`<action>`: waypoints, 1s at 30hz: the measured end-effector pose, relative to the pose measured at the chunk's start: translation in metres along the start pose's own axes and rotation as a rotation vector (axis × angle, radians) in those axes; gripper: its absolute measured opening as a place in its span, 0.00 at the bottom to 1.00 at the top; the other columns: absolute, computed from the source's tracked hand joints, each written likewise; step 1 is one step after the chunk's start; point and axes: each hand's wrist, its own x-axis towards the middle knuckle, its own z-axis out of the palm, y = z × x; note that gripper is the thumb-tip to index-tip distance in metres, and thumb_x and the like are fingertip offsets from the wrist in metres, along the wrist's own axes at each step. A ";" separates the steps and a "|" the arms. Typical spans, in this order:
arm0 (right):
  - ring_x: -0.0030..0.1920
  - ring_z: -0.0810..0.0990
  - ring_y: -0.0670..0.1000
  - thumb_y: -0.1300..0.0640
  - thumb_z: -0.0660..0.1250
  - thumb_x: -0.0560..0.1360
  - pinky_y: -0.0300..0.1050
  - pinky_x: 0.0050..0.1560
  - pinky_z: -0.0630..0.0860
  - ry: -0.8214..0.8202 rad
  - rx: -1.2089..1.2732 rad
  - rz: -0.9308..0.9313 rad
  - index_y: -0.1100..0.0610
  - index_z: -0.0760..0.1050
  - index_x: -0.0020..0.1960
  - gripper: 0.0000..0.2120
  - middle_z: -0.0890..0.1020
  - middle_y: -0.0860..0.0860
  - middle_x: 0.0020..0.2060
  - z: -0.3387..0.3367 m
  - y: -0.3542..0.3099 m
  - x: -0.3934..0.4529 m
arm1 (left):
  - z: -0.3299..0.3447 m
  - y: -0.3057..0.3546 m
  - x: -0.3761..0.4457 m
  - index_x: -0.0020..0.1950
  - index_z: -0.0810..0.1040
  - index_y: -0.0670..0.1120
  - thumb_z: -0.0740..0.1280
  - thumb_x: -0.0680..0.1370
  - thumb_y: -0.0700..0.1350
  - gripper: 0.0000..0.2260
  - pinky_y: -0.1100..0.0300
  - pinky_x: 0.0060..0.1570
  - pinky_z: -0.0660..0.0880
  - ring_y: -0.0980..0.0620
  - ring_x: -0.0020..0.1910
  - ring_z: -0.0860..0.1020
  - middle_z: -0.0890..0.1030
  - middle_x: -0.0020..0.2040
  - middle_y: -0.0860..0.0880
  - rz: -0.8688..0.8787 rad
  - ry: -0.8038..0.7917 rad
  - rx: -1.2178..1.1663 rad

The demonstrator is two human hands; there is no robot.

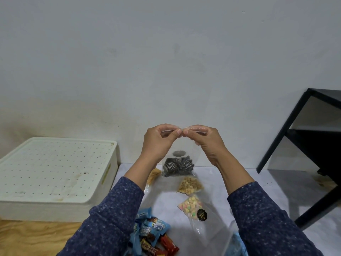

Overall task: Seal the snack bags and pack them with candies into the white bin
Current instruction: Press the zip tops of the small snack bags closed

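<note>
1. The clear snack bag [178, 163] hangs upright in the air above the table [230, 180], its long axis vertical, its mouth at the top and dark striped snacks at the bottom.
2. The left hand [158, 140] is closed in a pinch on the left part of the top strip.
3. The right hand [203, 140] pinches the right part; the thumbs of both hands almost touch.
4. Two other bags [190, 185] lie on the table below, candies [153, 235] nearer, and the white bin [55, 174] at the left.

Glossy clear plastic bag [181, 154]; matt perforated white plastic bin [55, 170]; grainy wood floor [33, 237].
</note>
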 end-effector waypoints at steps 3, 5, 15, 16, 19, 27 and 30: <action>0.33 0.80 0.35 0.62 0.72 0.71 0.23 0.34 0.70 0.009 0.001 -0.007 0.59 0.81 0.41 0.01 0.83 0.43 0.30 0.002 0.000 -0.001 | 0.000 0.002 -0.002 0.39 0.82 0.52 0.72 0.73 0.44 0.04 0.61 0.52 0.78 0.57 0.44 0.84 0.85 0.39 0.54 0.030 -0.006 0.081; 0.36 0.82 0.39 0.62 0.72 0.70 0.27 0.40 0.73 0.014 -0.001 -0.023 0.58 0.81 0.39 0.02 0.84 0.45 0.32 0.003 0.000 0.001 | 0.001 0.003 -0.002 0.38 0.81 0.53 0.72 0.73 0.44 0.05 0.61 0.53 0.78 0.58 0.44 0.84 0.84 0.37 0.56 0.039 0.001 0.095; 0.41 0.81 0.39 0.63 0.73 0.70 0.33 0.47 0.76 -0.017 -0.067 -0.100 0.54 0.81 0.38 0.05 0.84 0.43 0.34 0.002 0.003 0.005 | -0.005 0.004 -0.003 0.42 0.79 0.47 0.68 0.75 0.52 0.08 0.51 0.57 0.77 0.56 0.44 0.82 0.84 0.39 0.52 -0.128 -0.043 -0.061; 0.40 0.81 0.40 0.63 0.73 0.70 0.31 0.45 0.76 -0.018 -0.060 -0.102 0.54 0.81 0.38 0.05 0.84 0.43 0.34 0.002 0.003 0.005 | -0.005 0.004 -0.003 0.42 0.79 0.48 0.69 0.75 0.49 0.06 0.50 0.58 0.76 0.56 0.43 0.82 0.83 0.39 0.52 -0.125 -0.049 -0.048; 0.36 0.80 0.37 0.65 0.72 0.70 0.27 0.38 0.73 -0.028 -0.025 -0.100 0.55 0.81 0.41 0.05 0.83 0.42 0.32 0.004 0.002 0.003 | -0.006 0.004 -0.003 0.41 0.79 0.50 0.69 0.75 0.44 0.03 0.51 0.59 0.76 0.58 0.42 0.81 0.83 0.40 0.51 -0.110 -0.069 -0.036; 0.31 0.76 0.41 0.68 0.69 0.73 0.28 0.35 0.71 -0.081 -0.109 -0.173 0.51 0.78 0.45 0.12 0.80 0.51 0.38 0.002 -0.003 0.001 | -0.007 0.003 -0.004 0.50 0.74 0.54 0.70 0.75 0.42 0.09 0.53 0.55 0.75 0.54 0.44 0.81 0.84 0.40 0.48 -0.103 0.025 -0.057; 0.30 0.77 0.41 0.68 0.70 0.72 0.28 0.34 0.71 -0.056 -0.129 -0.158 0.54 0.78 0.43 0.09 0.81 0.50 0.38 0.001 -0.004 0.001 | -0.007 0.002 -0.006 0.50 0.70 0.56 0.69 0.75 0.42 0.12 0.57 0.46 0.74 0.53 0.40 0.79 0.83 0.42 0.44 -0.037 0.038 -0.011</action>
